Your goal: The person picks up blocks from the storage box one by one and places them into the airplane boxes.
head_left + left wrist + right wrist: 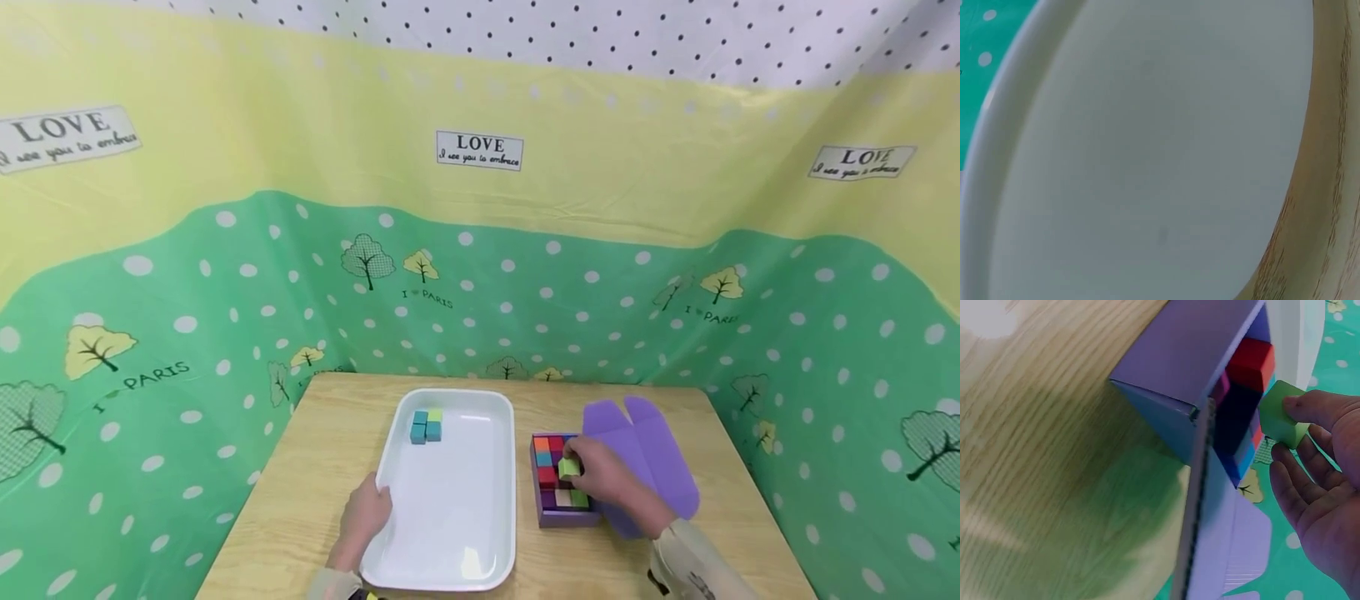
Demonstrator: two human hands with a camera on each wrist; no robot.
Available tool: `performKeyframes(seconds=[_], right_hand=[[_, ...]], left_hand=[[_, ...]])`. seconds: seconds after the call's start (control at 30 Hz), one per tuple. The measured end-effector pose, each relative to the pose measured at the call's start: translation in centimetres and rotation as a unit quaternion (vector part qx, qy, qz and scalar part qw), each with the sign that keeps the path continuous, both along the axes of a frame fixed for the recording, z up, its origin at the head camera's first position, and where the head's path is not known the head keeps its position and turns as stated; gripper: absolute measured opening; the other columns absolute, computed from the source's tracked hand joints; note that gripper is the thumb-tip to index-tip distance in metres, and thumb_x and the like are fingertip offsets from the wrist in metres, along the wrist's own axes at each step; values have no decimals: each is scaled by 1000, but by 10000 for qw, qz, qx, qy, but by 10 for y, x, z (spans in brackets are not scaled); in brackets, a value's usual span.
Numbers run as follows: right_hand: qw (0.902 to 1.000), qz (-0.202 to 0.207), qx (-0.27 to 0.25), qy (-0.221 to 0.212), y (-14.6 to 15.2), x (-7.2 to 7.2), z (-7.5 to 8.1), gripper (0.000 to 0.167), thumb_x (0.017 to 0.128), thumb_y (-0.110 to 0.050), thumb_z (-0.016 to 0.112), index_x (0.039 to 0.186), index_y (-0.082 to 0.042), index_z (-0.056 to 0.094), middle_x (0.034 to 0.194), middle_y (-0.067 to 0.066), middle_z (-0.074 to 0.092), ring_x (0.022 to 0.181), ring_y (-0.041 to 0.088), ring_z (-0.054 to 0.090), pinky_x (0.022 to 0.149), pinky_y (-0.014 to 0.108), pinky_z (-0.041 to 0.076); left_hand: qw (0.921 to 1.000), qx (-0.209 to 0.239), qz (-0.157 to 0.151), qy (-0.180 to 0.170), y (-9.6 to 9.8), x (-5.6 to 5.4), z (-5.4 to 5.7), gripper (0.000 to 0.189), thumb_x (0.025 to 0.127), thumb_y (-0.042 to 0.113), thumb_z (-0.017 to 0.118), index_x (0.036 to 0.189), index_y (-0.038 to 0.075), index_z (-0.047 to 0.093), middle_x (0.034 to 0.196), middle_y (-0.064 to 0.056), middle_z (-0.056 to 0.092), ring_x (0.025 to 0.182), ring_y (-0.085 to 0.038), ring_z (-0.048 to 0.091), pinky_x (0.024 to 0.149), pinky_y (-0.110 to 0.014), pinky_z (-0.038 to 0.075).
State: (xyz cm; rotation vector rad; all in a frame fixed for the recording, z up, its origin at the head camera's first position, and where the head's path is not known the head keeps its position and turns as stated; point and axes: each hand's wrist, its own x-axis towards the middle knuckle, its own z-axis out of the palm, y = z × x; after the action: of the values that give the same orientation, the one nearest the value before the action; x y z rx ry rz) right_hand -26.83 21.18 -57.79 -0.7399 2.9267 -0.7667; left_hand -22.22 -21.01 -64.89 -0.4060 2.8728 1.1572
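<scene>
A light green cube [1280,414] is pinched between the thumb and fingers of my right hand [602,472], just above the open purple box [567,519]. Rows of coloured cubes fill much of that box, among them a red cube [1251,364] beside a dark gap in the right wrist view. My left hand [365,511] grips the left rim of the white tray [457,500]. At the tray's far left corner, three teal cubes [417,433] and one yellow-green cube [435,414] stand together in a square. Only the tray's white side shows large in the left wrist view.
The purple lid [651,450] of the box lies folded back to the right, under my right forearm. Both containers stand on a light wooden table [292,500]. A green and yellow patterned curtain [480,317] encloses the table at the back and sides.
</scene>
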Motion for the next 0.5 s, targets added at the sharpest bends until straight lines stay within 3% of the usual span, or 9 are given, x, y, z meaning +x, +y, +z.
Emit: performKeyframes(seconds=[0.17, 0.33, 0.5], right_hand=[[9997, -48, 242, -40, -2, -6, -7, 30, 71, -5, 81, 96, -9, 65, 88, -2, 61, 77, 10, 54, 67, 32, 52], [9993, -14, 337, -155, -5, -6, -17, 28, 73, -8, 81, 95, -11, 64, 88, -3, 61, 77, 11, 54, 69, 33, 52], [9995, 107, 295, 10, -7, -4, -21, 28, 72, -6, 81, 92, -12, 63, 88, -4, 60, 76, 10, 52, 67, 33, 52]], left_hand=[[9997, 44, 114, -189, -1, -2, 1, 41, 99, 13, 40, 134, -9, 45, 124, -34, 54, 105, -46, 60, 79, -53, 56], [9997, 41, 101, -209, -3, 1, -1, 40, 99, 12, 41, 132, -11, 45, 123, -35, 54, 105, -47, 59, 79, -53, 56], [9998, 100, 101, -132, -3, 1, 0, 40, 98, 11, 42, 130, -11, 47, 120, -34, 56, 102, -45, 61, 77, -51, 57]])
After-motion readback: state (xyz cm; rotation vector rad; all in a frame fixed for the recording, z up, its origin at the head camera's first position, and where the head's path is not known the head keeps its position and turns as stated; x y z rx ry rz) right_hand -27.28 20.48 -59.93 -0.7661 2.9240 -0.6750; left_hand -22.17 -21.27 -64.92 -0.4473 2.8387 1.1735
